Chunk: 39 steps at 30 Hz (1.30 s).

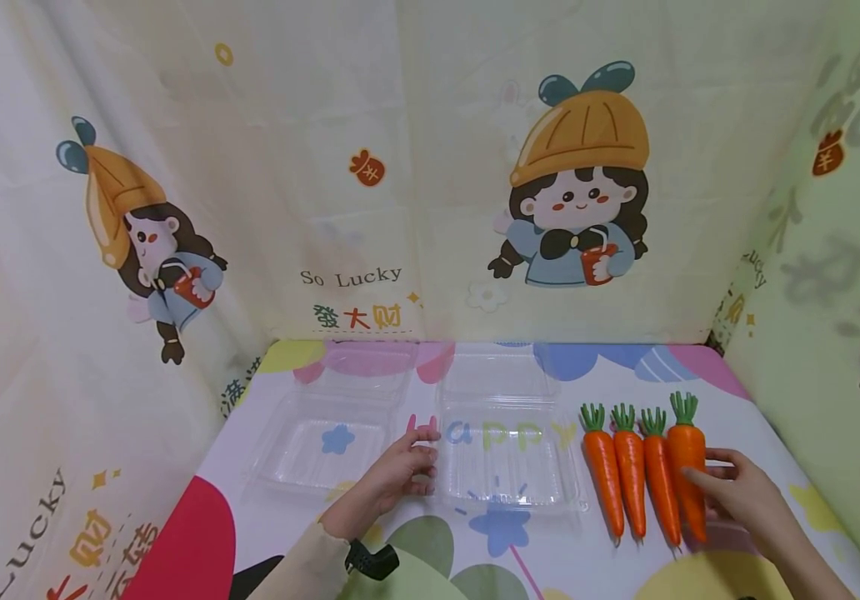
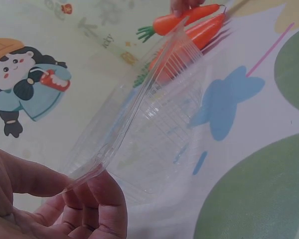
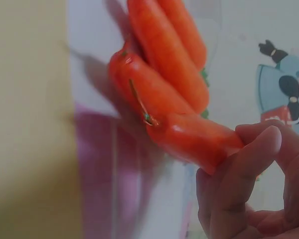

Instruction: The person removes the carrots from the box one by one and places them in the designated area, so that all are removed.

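Note:
My left hand (image 1: 403, 468) pinches the left rim of a clear plastic box (image 1: 505, 487) with its lid folded open at the back. In the left wrist view, thumb and fingers hold that box's thin rim (image 2: 102, 164), and the box appears tilted. My right hand (image 1: 743, 496) grips the rightmost carrot (image 1: 687, 454), an orange one with a green top, between thumb and fingers. In the right wrist view, the held carrot (image 3: 194, 137) points its thin tip away from the hand. Other carrots (image 1: 628, 475) lie side by side just left of it.
A second clear plastic box (image 1: 317, 475) lies open on the left of the patterned tabletop (image 1: 595, 558). Printed cloth walls (image 1: 445, 192) stand behind and at both sides. A black wristband (image 1: 372, 560) circles the left wrist.

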### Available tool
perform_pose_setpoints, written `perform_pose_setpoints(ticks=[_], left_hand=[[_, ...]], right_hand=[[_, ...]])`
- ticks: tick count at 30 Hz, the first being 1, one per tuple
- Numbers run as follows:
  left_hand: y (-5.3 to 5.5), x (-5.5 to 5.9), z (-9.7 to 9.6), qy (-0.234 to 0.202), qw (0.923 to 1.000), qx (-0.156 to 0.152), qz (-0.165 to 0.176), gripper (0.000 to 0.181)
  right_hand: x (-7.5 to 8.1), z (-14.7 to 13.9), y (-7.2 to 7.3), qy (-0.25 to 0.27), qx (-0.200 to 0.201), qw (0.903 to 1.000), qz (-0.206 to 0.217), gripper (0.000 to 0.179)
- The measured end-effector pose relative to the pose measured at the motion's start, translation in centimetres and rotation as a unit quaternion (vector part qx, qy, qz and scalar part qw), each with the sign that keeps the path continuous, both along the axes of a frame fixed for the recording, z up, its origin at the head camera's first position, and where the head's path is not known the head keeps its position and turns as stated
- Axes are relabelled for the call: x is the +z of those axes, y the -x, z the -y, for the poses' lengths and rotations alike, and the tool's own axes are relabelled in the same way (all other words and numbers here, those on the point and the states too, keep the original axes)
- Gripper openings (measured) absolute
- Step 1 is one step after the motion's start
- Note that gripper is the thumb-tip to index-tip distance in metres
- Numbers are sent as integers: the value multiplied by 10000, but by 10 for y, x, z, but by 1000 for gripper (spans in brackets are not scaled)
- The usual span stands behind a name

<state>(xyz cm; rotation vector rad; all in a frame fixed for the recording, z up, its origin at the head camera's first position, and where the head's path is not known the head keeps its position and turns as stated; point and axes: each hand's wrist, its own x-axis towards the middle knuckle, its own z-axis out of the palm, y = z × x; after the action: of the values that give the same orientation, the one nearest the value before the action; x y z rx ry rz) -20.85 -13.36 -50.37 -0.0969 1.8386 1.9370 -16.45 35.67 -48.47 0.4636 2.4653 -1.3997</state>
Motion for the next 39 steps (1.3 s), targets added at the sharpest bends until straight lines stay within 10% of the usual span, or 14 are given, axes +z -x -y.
perform_pose_setpoints(ticks=[34, 39], left_hand=[[-5, 2, -3, 48, 10000, 43, -1, 38], [-7, 9, -2, 453, 9983, -146, -348, 39]], right_hand=[[-21, -22, 0, -324, -180, 9991, 226, 93], [-16, -23, 5, -967, -192, 9950, -153, 87]])
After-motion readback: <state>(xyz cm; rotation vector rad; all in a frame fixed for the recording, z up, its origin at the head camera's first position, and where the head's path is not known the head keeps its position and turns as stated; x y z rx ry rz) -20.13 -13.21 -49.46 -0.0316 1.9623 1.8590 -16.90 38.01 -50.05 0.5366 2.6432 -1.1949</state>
